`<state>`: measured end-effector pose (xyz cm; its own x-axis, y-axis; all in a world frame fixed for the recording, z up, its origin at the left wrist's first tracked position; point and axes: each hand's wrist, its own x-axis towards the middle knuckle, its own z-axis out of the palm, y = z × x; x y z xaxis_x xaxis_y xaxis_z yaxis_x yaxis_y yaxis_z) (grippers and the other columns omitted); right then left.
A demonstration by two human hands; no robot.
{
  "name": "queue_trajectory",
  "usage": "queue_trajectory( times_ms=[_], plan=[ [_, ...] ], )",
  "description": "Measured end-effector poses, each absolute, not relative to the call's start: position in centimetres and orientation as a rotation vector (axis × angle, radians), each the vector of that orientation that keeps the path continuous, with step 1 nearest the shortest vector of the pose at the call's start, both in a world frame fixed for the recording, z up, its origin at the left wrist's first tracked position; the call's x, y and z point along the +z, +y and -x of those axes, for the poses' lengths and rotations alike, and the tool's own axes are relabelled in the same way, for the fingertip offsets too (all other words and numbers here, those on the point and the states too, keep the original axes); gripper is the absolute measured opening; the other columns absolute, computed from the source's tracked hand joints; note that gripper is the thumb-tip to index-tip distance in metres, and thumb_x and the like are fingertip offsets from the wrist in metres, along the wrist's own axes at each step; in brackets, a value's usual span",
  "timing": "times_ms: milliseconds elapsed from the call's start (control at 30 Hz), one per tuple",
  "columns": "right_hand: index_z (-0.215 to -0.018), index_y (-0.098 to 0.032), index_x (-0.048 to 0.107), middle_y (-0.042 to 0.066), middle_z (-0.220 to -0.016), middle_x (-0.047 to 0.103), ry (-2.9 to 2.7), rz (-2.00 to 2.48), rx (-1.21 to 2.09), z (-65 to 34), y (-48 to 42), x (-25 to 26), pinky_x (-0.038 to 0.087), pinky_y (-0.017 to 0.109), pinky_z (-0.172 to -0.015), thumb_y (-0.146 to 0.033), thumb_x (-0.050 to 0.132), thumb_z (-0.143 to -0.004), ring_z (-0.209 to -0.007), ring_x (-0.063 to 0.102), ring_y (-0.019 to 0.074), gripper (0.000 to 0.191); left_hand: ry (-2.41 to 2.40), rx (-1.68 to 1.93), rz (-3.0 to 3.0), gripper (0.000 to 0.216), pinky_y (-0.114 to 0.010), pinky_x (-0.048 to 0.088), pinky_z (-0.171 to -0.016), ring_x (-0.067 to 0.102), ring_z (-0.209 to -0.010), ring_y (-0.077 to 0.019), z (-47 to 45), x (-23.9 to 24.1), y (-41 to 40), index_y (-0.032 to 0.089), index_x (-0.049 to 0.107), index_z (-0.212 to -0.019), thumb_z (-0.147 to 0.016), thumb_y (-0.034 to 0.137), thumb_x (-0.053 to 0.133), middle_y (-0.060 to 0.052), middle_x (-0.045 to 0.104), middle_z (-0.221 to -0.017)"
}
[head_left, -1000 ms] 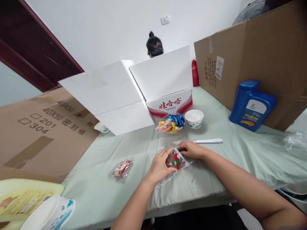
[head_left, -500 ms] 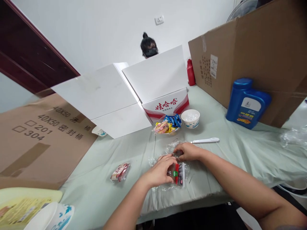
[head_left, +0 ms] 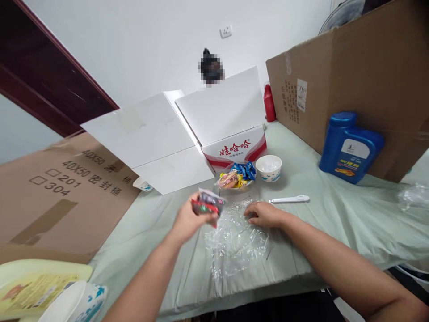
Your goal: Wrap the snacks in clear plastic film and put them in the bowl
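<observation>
My left hand (head_left: 191, 218) is closed on a small snack packet (head_left: 212, 203), red and green with a dark printed part, and holds it above the table. The packet is slightly blurred. Crumpled clear plastic wrap (head_left: 236, 243) lies spread on the cloth below and to the right of it. At the wrap's upper right edge, my right hand (head_left: 264, 214) has its fingers curled onto the film. Just beyond that hand lies a white-handled knife (head_left: 291, 199). A clear bowl of wrapped sweets and snacks (head_left: 236, 187) stands behind the wrap, beside a white paper bowl (head_left: 269, 169).
An open white carton (head_left: 234, 147) stands at the back, with a person (head_left: 211, 67) behind it. Cardboard boxes flank the table, left (head_left: 67, 197) and right (head_left: 298, 58). A blue jug (head_left: 350, 150) stands right; a yellow container (head_left: 36, 286) and paper bowl (head_left: 83, 304) are front left.
My left hand has lifted the snack packet off the plastic wrap and carried it left and upward. My right hand stays at the film. The red-and-white packet on the left no longer shows.
</observation>
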<state>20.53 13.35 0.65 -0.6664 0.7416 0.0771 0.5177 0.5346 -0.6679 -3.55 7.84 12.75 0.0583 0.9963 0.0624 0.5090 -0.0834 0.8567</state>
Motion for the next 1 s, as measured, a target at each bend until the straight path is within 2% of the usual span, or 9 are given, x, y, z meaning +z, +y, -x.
queue_trajectory(
  times_ms=[67,233,300,367,500,633,733,900,1000],
  plan=[
    [-0.107,-0.019,0.070,0.007,-0.112,0.069,-2.420,1.044,0.885,-20.5,13.4,0.6,0.044,0.028,-0.083,-0.020,0.067,-0.076,-0.099,0.063,0.0219,0.031,1.588,1.099,-1.701,0.065,-0.034,0.057,-0.062,0.067,-0.064,-0.0191,4.0,15.1,11.9,0.016,0.057,-0.108,-0.052,0.031,0.085,-0.002,0.069,-0.083],
    [-0.106,-0.019,0.070,0.007,-0.111,0.069,-2.430,0.981,0.873,-20.7,13.6,0.2,0.045,0.028,-0.084,-0.020,0.065,-0.077,-0.100,0.063,0.0217,0.030,1.656,1.276,-2.064,0.060,-0.033,0.055,-0.080,0.066,-0.083,-0.0186,2.2,17.2,22.4,0.016,0.059,-0.110,-0.055,0.022,0.082,-0.004,0.069,-0.094],
    [-0.107,-0.019,0.070,0.007,-0.111,0.069,-2.439,0.957,0.862,-20.8,13.6,0.2,0.045,0.029,-0.087,-0.020,0.065,-0.078,-0.103,0.062,0.0224,0.029,1.611,1.086,-2.296,0.051,-0.034,0.052,-0.086,0.065,-0.089,-0.0195,0.5,16.8,25.1,0.016,0.063,-0.105,-0.057,0.021,0.079,-0.004,0.069,-0.097],
    [-0.107,-0.019,0.070,0.007,-0.111,0.069,-2.444,0.941,0.858,-20.9,13.6,0.2,0.044,0.030,-0.089,-0.021,0.065,-0.079,-0.103,0.062,0.0226,0.029,1.543,0.680,-2.494,0.048,-0.035,0.051,-0.088,0.064,-0.093,-0.0225,-1.3,16.0,26.7,0.017,0.066,-0.099,-0.053,0.018,0.080,-0.003,0.070,-0.097],
    [-0.109,-0.019,0.070,0.007,-0.113,0.069,-2.447,0.939,0.871,-21.0,13.5,0.5,0.045,0.030,-0.089,-0.021,0.064,-0.079,-0.104,0.062,0.0225,0.030,1.427,0.017,-2.397,0.065,-0.033,0.052,-0.082,0.065,-0.092,-0.0238,-3.6,14.6,28.2,0.021,0.064,-0.112,-0.049,0.011,0.078,-0.003,0.071,-0.099],
    [-0.110,-0.018,0.069,0.008,-0.114,0.068,-2.461,0.936,0.863,-21.0,13.5,0.5,0.044,0.030,-0.091,-0.021,0.064,-0.080,-0.106,0.061,0.0232,0.030,1.401,0.200,-2.303,0.080,-0.033,0.051,-0.086,0.063,-0.100,-0.0231,-3.8,14.3,28.6,0.020,0.049,-0.133,-0.057,0.019,0.077,-0.008,0.064,-0.120],
    [-0.109,-0.018,0.070,0.007,-0.114,0.068,-2.467,0.935,0.861,-20.9,13.6,0.4,0.044,0.030,-0.092,-0.020,0.064,-0.080,-0.107,0.061,0.0230,0.030,1.417,0.500,-2.327,0.063,-0.035,0.049,-0.090,0.061,-0.104,-0.0226,-3.4,14.5,27.7,0.017,0.051,-0.130,-0.071,0.029,0.069,-0.012,0.058,-0.128],
    [-0.108,-0.016,0.069,0.009,-0.113,0.067,-2.471,0.934,0.810,-21.0,13.5,0.5,0.045,0.029,-0.087,-0.017,0.070,-0.074,-0.101,0.062,0.0226,0.035,1.412,0.915,-2.616,0.018,-0.034,0.048,-0.089,0.059,-0.098,-0.0199,-3.1,12.6,20.8,0.015,0.064,-0.095,-0.083,0.022,0.053,-0.008,0.064,-0.099],
    [-0.111,-0.017,0.068,0.010,-0.119,0.064,-2.500,0.922,0.759,-21.0,13.3,0.7,0.046,0.029,-0.087,-0.018,0.075,-0.068,-0.102,0.061,0.0231,0.043,1.244,0.507,-2.718,0.018,-0.031,0.050,-0.081,0.062,-0.083,-0.0170,-2.7,9.2,14.1,0.019,0.064,-0.094,-0.086,0.025,0.049,-0.004,0.066,-0.091]
  ],
)
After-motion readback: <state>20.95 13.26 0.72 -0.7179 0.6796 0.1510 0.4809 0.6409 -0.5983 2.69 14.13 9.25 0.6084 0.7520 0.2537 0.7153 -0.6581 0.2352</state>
